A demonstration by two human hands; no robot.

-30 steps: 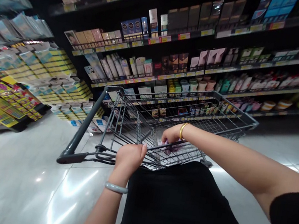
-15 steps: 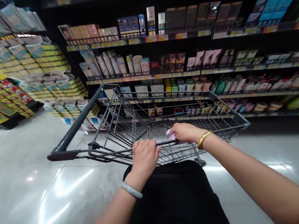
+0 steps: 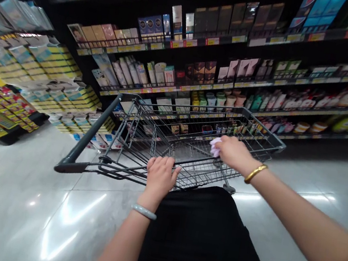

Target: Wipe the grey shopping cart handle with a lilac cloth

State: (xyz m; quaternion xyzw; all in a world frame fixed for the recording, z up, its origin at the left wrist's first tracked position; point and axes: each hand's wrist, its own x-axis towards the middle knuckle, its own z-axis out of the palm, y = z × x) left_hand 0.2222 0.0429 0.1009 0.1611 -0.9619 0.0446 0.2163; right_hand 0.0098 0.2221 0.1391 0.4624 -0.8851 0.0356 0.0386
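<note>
A grey wire shopping cart (image 3: 260, 131) stands in front of me on a shiny tiled floor. My left hand (image 3: 159, 177), with a pale green bangle on the wrist, is closed over the near wire rim of the cart. My right hand (image 3: 232, 152), with a gold bangle, hovers over the cart's basket. Its fingers are closed on a small pale purple item (image 3: 215, 146) that I cannot name. The cart's dark handle bar (image 3: 91, 134) sticks out to the left, apart from both hands.
Dark shelves (image 3: 216, 39) packed with boxes, tubes and jars run across the aisle behind the cart. A low display of stacked yellow and blue packs (image 3: 52, 79) fills the left side. Glossy floor (image 3: 16, 193) spreads to the left and right of me.
My right hand has risen from the cart's near rim, where it lay by the purple item, and moved right over the basket with the item in it. My left hand shifted slightly along the rim.
</note>
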